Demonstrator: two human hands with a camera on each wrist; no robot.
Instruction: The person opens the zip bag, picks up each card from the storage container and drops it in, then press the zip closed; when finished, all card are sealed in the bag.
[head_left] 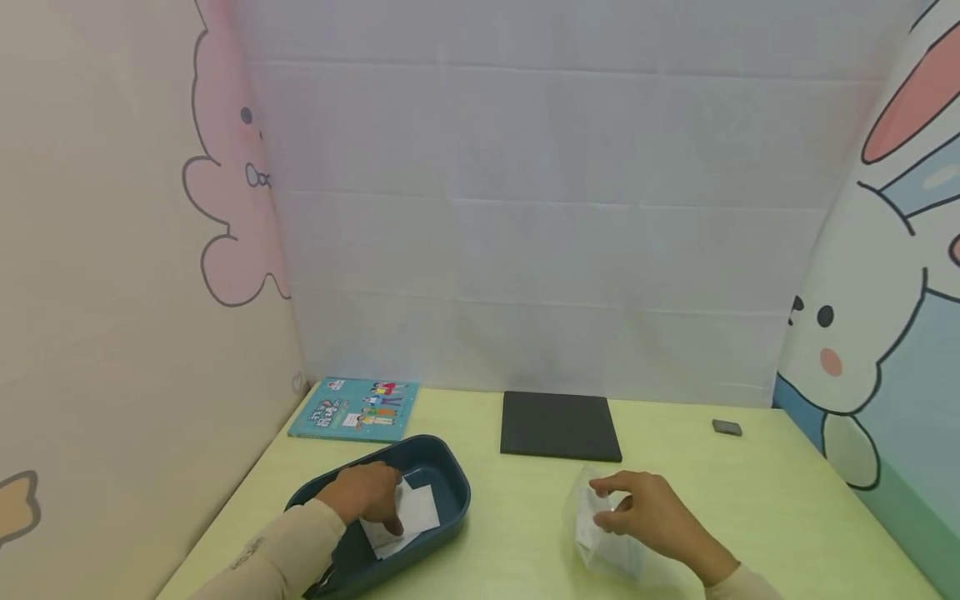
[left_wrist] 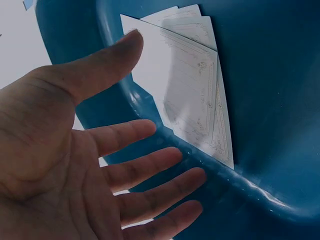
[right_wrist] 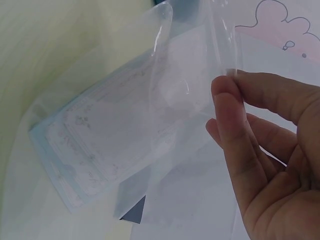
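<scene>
A dark blue tray (head_left: 454, 492) with raised walls stands at front left. Several white cards (left_wrist: 190, 85) with fine printed borders lie overlapping in it. My left hand (head_left: 366, 492) is over the tray, right above the cards; in the left wrist view its fingers are spread and apart from them. To the right, my right hand (head_left: 651, 510) pinches the edge of a clear plastic bag (right_wrist: 192, 60) between thumb and fingertip. A stack of printed cards (right_wrist: 110, 130) with pale blue edges shows through the bag.
A blue illustrated book (head_left: 356, 410) lies at the back left of the yellow-green table. A flat black square (head_left: 558, 427) lies at the back middle. Toward the back right is a small dark grey block (head_left: 727, 427). Printed walls enclose the table's left, back and right.
</scene>
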